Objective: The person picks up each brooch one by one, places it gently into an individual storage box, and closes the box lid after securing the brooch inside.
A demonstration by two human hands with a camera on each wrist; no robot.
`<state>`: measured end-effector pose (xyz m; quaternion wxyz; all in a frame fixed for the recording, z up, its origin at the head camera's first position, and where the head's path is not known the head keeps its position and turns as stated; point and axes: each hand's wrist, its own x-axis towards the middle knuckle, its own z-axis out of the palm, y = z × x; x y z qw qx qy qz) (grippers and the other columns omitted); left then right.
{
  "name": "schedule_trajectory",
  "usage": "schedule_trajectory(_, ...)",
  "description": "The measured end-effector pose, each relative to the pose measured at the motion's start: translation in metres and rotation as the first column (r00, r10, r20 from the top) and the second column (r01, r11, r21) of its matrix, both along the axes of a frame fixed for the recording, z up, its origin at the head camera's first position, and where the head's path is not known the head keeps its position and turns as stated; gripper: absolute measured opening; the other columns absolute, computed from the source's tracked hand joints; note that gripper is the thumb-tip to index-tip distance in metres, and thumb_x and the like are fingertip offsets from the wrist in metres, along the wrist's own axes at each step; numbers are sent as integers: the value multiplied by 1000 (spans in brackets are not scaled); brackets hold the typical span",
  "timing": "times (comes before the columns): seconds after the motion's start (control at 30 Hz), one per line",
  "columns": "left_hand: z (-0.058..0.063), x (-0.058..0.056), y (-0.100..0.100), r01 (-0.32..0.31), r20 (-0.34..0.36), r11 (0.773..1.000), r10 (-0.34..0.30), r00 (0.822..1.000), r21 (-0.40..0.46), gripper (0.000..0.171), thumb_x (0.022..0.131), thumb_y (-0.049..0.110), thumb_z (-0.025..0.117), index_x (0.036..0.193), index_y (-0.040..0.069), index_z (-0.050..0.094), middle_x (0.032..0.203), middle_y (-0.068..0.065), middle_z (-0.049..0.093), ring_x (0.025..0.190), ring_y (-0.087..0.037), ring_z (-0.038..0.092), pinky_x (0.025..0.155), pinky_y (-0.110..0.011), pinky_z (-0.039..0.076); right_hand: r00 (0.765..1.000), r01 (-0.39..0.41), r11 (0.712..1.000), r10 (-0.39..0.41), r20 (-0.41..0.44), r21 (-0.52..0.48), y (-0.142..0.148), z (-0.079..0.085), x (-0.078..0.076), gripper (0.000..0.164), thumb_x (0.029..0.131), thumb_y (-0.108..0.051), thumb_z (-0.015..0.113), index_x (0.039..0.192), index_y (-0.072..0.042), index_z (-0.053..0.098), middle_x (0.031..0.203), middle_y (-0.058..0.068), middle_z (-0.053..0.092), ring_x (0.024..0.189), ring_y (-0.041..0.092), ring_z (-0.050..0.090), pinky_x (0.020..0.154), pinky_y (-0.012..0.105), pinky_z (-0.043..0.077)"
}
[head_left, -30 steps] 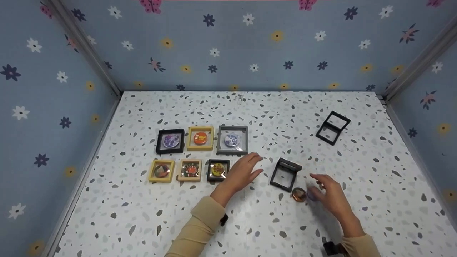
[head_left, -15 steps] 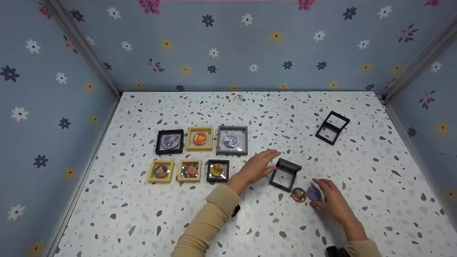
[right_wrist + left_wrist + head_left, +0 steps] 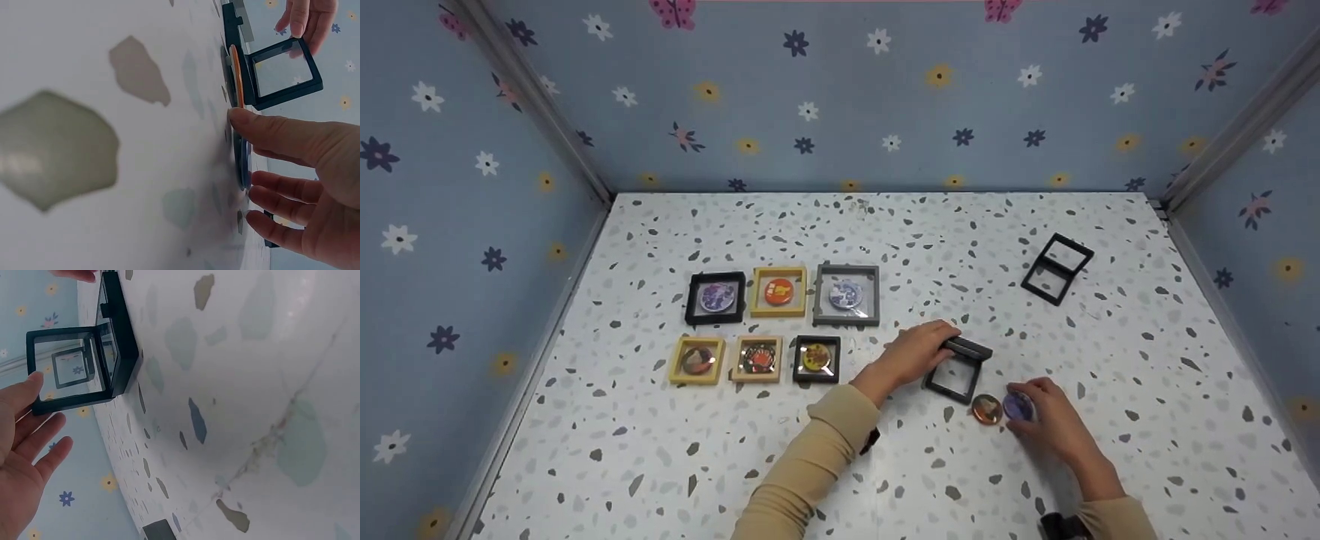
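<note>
My left hand holds the raised lid of an open black display frame, which rests on the table. In the left wrist view the thumb lies on one corner of the lid, with fingers behind it. At the right, my right hand pinches a round purple button badge by its edges as it lies on the table. Just left of that badge, near the frame's front corner, lies a brown and orange button badge. Seen edge-on in the right wrist view is its orange rim.
Two rows of display frames with round badges stand at the left; among them are a grey frame and a small black frame. Another open black frame lies at the back right. Floral walls enclose the speckled table.
My left hand has moved right, from beside the small black frame to the open frame's lid. My right hand has closed its fingers around the purple badge, now flat beside the brown one.
</note>
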<state>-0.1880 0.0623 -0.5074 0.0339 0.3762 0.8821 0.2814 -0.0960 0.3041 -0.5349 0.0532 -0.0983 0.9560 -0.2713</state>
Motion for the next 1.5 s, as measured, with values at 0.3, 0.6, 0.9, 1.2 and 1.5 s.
schedule_trajectory(0.3,-3,5,-3,-38,-82,999,40,996,33,23,89,13,51,109,4,59,101,-3,60,94,-14,56,84,-19,41,999,37,999,-37,-23,8,-4,-1,3,42,70,-9,72,108,1,60,98,13,51,86,25,51,74,41,42)
schedule_trajectory(0.6,-1,16,-17,-108,-110,993,113,988,48,19,87,13,55,102,5,62,94,-3,61,85,-13,58,77,-20,45,998,58,998,-58,14,-14,-5,2,2,40,69,-5,72,105,4,58,92,12,51,81,23,50,71,40,43)
schedule_trajectory(0.9,-1,24,-35,-172,-90,983,177,980,66,20,86,13,55,103,3,62,92,-5,61,83,-15,59,75,-23,47,997,77,996,-77,6,-37,-6,2,2,39,68,-5,72,102,5,58,92,12,50,79,22,49,69,38,42)
schedule_trajectory(1.2,2,32,-50,-229,-53,971,233,971,72,16,85,13,58,97,4,63,87,-4,60,75,-15,57,68,-24,48,994,79,991,-87,-73,-105,-18,6,-1,40,65,-1,74,100,6,58,94,15,52,83,28,55,72,40,46)
schedule_trajectory(1.5,0,38,-63,-265,-48,960,270,962,86,17,83,13,59,96,3,64,82,-5,60,72,-15,56,65,-24,47,992,65,986,-81,-98,-152,-39,10,-5,40,65,-1,75,101,5,58,96,14,52,84,27,54,72,39,47)
